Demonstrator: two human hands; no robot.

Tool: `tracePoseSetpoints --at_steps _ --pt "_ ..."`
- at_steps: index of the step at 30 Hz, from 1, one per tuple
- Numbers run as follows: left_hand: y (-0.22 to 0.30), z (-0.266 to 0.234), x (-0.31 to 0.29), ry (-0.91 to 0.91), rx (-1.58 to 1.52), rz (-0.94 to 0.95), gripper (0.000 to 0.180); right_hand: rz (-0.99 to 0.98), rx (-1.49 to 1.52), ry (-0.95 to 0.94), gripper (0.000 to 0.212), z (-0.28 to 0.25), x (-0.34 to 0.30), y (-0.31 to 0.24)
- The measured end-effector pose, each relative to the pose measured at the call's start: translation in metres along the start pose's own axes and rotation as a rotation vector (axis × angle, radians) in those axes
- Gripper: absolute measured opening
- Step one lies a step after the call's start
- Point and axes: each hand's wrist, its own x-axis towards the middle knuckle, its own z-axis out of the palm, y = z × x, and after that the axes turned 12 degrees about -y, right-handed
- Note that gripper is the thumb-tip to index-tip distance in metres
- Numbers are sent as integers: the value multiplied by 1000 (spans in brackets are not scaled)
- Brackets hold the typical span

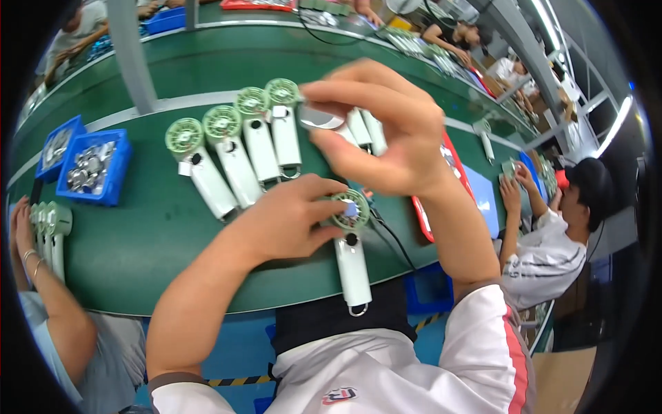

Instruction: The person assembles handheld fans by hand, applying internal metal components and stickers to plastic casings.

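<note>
My left hand (293, 215) grips the round green head of a white handheld fan (354, 269), whose handle points toward me and ends in a metal loop. A small bluish-white piece sits in the middle of that head. Raised above the table, my right hand (393, 127) pinches a shiny silver round cap (321, 118) between thumb and fingers. Beyond my hands several more white handheld fans (210, 185) lie in a row, their green heads pointing away; my right hand partly covers those at the row's right end.
Two blue bins (118, 165) on the left hold silver round parts. A red tray (460, 181) stands at the right, with a black cable (394, 238) near it. A metal post (131, 58) rises beyond the green table (138, 248). Other people work on both sides and across.
</note>
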Motion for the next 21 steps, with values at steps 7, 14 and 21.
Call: tracePoseSetpoints --at_steps 7,14,21 --pt "7 -4 13 -44 -8 9 42 480 144 -11 44 -16 -152 -27" --pt "12 -6 17 -68 21 -5 44 460 207 23 45 4 -169 -21" --pt "12 -7 19 -87 58 -43 54 331 222 89 43 15 -155 -5"
